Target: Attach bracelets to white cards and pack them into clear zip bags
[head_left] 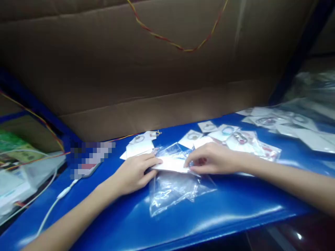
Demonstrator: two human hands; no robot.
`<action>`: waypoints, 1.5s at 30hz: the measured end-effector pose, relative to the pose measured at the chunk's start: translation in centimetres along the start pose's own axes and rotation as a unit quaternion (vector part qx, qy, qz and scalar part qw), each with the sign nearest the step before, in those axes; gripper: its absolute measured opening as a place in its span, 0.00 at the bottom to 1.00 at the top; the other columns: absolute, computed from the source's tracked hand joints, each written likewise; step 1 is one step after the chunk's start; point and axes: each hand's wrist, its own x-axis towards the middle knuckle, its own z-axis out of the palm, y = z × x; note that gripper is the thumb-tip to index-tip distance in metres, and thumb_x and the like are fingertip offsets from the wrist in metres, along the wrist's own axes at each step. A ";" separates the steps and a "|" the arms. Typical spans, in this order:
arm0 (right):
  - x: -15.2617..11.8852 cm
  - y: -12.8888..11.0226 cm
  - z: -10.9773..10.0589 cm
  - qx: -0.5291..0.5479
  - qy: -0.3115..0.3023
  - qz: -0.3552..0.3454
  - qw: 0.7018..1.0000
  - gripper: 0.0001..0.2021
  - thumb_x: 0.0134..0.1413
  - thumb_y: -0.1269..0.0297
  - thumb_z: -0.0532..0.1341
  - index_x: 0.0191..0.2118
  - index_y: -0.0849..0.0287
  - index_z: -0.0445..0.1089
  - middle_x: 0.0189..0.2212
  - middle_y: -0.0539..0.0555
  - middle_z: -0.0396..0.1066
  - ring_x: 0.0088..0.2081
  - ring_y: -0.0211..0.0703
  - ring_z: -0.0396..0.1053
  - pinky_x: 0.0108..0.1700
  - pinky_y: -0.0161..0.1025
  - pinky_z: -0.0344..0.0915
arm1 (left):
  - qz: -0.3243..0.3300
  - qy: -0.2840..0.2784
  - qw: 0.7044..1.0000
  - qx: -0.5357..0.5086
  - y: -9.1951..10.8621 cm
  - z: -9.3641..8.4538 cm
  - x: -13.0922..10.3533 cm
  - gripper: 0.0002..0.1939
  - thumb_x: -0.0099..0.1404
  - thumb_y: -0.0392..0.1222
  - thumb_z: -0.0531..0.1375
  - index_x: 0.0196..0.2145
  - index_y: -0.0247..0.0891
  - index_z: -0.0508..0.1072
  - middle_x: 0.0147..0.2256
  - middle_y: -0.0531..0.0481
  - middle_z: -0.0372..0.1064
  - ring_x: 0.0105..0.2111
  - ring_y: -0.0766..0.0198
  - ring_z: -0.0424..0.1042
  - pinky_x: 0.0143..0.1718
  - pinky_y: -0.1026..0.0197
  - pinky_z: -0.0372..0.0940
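Between my two hands is a white card (171, 164), held just over the blue surface. My left hand (137, 171) pinches its left end, thumb below and fingers on top. At the right end, my right hand (209, 158) has its fingertips closed on the card's edge. Clear plastic bags (178, 191) lie flat under the card and stick out toward me. Another bit of clear plastic (171, 150) shows behind the card. Whether the card is partly inside a bag I cannot tell.
White cards with small rings (140, 143) are piled behind my left hand. More bagged cards (240, 139) spread behind my right arm, with a further heap (285, 122) at far right. A phone (90, 167) on a white cable (62, 193) lies left. Cardboard (167, 76) stands behind.
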 end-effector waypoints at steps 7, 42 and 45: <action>0.0 0.0 0.0 -0.008 -0.003 -0.001 1.000 0.11 0.65 0.61 0.63 0.49 0.55 0.80 0.31 0.51 0.79 0.29 0.39 0.73 0.32 0.34 0.60 | 0.012 0.007 1.000 -0.003 -0.4 0.3 0.0 0.16 0.73 0.40 0.55 0.54 0.42 0.77 0.49 0.44 0.77 0.50 0.53 0.76 0.52 0.54 0.70; 0.1 0.0 0.1 0.007 -0.008 -0.003 1.000 0.11 0.66 0.61 0.62 0.49 0.54 0.79 0.33 0.52 0.80 0.30 0.40 0.74 0.33 0.35 0.62 | 0.006 -0.004 1.000 -0.001 -0.2 0.2 0.0 0.16 0.73 0.40 0.55 0.54 0.41 0.76 0.50 0.44 0.77 0.51 0.51 0.75 0.51 0.51 0.70; 0.1 -0.1 0.1 0.003 -0.009 -0.002 1.000 0.11 0.66 0.61 0.62 0.49 0.54 0.79 0.32 0.52 0.79 0.30 0.40 0.73 0.33 0.35 0.62 | 0.005 -0.007 1.000 0.005 -0.2 0.2 -0.1 0.16 0.73 0.39 0.55 0.54 0.42 0.75 0.52 0.44 0.77 0.52 0.50 0.74 0.53 0.50 0.69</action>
